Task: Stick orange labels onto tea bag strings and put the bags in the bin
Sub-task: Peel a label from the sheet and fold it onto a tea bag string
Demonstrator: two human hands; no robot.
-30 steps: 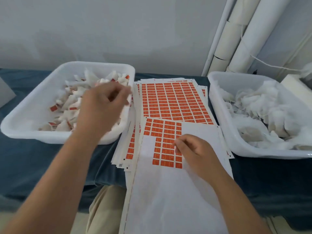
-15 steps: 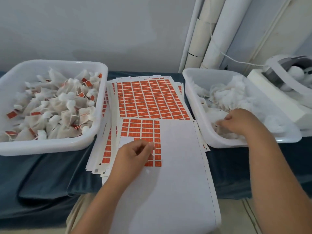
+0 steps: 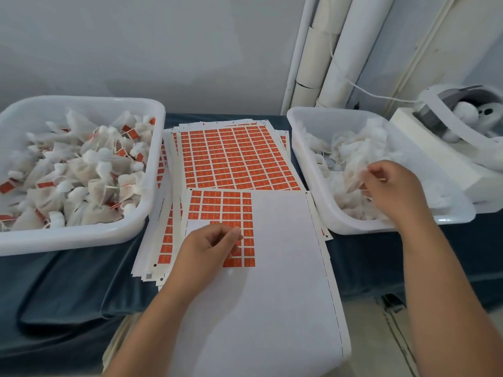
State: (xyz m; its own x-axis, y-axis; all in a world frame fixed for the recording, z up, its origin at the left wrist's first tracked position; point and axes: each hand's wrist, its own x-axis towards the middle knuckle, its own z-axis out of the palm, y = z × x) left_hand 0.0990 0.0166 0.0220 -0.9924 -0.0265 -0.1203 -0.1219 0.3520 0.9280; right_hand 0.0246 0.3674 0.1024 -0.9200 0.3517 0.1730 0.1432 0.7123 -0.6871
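The right hand [image 3: 392, 189] has lifted.
Its grip pinches a tea bag [image 3: 353, 182] in the right bin [image 3: 307, 159]; left hand [image 3: 209, 250] seemingly pinches a label [image 3: 245, 232].

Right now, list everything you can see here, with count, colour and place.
left bin: one, white, at left
labelled tea bags: many, white with orange labels, in left bin
right bin: one, white, at right
unlabelled tea bags: many, white, in right bin
label sheets: a stack, orange on white, between the bins
part-used sheet: one, mostly bare white, atop the stack, nearest
cloth: one, dark blue, under everything
rolls: several, white, leaning on the wall behind right bin
machine: one, white, far right
left hand: fingertips at the part-used sheet's labels
right hand: in right bin, gripping a tea bag
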